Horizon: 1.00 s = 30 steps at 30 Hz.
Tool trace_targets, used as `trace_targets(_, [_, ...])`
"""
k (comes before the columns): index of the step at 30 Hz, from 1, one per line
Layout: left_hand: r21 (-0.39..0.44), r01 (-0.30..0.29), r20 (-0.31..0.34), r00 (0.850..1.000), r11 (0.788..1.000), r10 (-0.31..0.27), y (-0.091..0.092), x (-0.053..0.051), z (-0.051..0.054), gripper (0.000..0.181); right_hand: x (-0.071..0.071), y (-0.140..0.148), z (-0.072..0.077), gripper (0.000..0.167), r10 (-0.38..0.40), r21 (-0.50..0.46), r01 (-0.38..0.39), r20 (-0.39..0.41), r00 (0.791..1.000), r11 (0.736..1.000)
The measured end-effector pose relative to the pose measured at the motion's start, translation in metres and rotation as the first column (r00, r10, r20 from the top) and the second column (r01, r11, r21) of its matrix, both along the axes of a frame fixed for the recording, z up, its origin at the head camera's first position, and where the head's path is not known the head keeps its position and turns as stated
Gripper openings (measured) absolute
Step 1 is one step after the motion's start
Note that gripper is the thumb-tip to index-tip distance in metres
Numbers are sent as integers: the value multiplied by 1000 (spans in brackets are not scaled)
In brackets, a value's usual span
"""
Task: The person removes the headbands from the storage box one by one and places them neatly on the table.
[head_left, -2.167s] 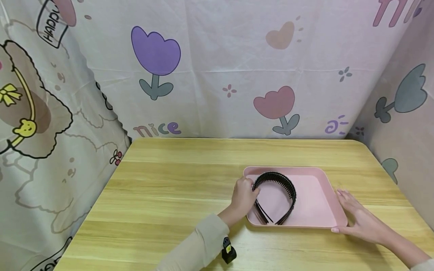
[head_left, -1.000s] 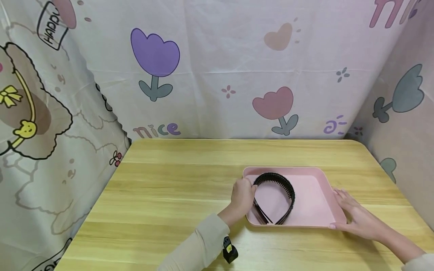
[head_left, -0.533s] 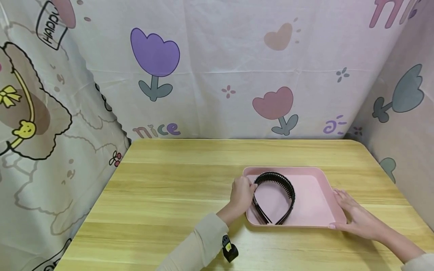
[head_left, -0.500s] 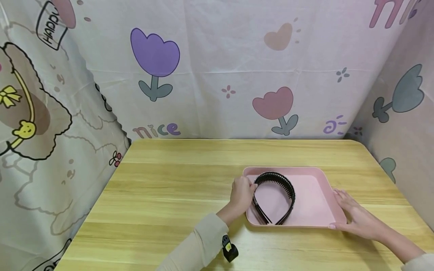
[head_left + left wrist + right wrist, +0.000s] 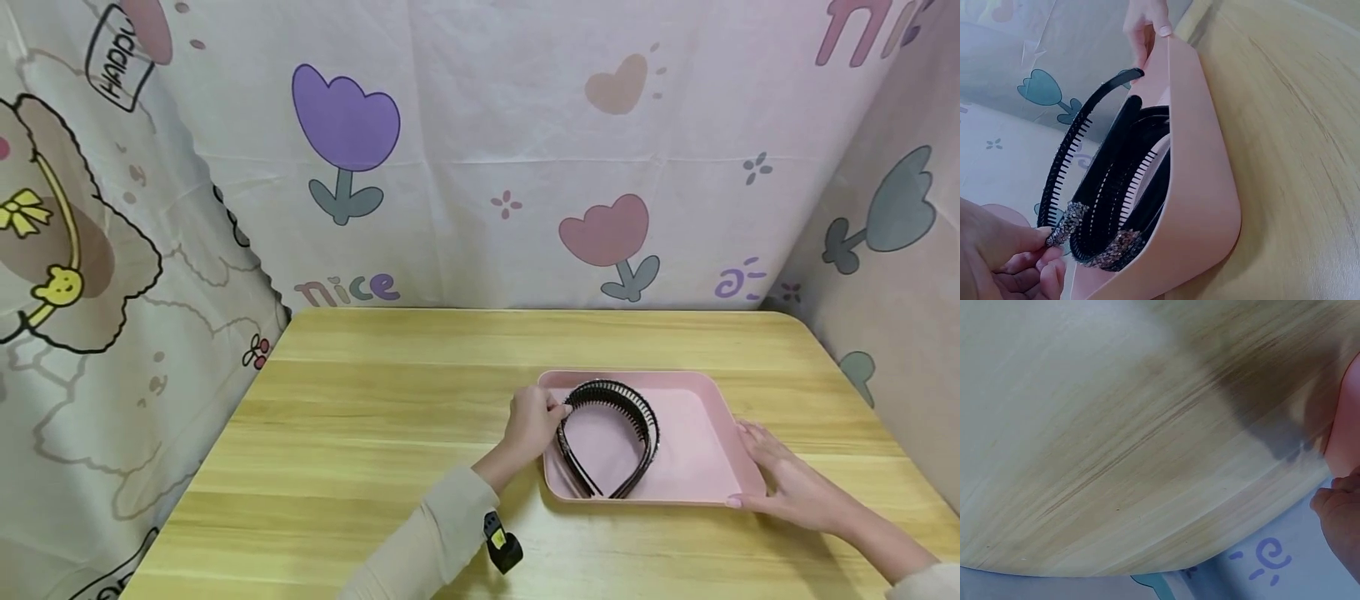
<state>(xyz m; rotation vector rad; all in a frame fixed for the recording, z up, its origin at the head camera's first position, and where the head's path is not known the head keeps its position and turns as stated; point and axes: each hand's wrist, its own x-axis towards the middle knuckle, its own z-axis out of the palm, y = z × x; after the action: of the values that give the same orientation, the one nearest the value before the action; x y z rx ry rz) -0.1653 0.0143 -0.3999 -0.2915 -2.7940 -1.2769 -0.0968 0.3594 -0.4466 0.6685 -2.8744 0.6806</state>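
Observation:
Several black toothed headbands (image 5: 606, 390) lie stacked in the left half of a pink tray (image 5: 697, 442). My left hand (image 5: 531, 425), at the tray's left edge, pinches the glittery part of one headband (image 5: 1067, 164) between thumb and fingers. In the left wrist view this band stands apart from the other headbands (image 5: 1102, 194), with a gap along its teeth. Some of those also carry silvery glitter. My right hand (image 5: 795, 483) rests against the tray's right end, its fingers along the outside and its thumb at the front corner.
The tray sits on a light wooden table (image 5: 375, 433), right of centre. Printed cloth (image 5: 480, 100) hangs behind and at both sides. A small black device (image 5: 502, 543) is strapped to the left wrist.
My left hand has shifted slightly up and left, and one headband has parted a little from the stack, showing a pale gap at its right side. The right hand and tray stay put.

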Motion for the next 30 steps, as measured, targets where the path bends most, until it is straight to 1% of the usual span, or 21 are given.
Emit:
trace_targets(2, [35,9,21,1000,999,-10,-3,-2,1,33,0,0,1,98,0,9,0,-3,1000,1000])
trace_targets(4, [63,12,24,1000,998,-14,-7,-3,2,37,0,1,1,98,2,11,-2,-3,1000,1000])
trace_targets(9, [60,12,-28,1000,998,-10,-22,-7,7,51,-2,0,1,97,7,6,-7,12,1000,1000])
trace_targets(12, [45,3,-46,999,999,-1,-31,-9,9,47,-2,0,1,97,9,3,-9,11,1000,1000])
trace_targets(14, [55,2,-35,999,998,0,-36,-10,11,42,-2,0,1,97,12,-2,-12,9,1000,1000])
trace_targets(16, [54,0,-38,999,999,2,-40,-11,12,38,-2,1,1,97,13,-6,-13,6,1000,1000])
trace_targets(18, [58,-1,-29,1000,998,2,-44,-12,14,36,-2,1,1,97,17,-8,-17,3,1000,1000])
trace_targets(21, [59,0,-36,999,998,2,-51,-15,16,34,-2,1,0,97,22,-4,-22,-11,1000,1000])
trace_targets(25, [58,-14,-19,1000,998,15,-60,-21,17,40,-1,1,-1,98,22,8,-22,-18,1000,1000])
trace_targets(27, [50,-24,-10,1000,998,25,-65,-25,17,42,-1,1,0,98,17,8,-17,-6,1000,1000])
trace_targets(30, [33,-41,-21,999,999,42,-70,-31,16,45,-1,1,1,97,11,4,-11,18,1000,1000])
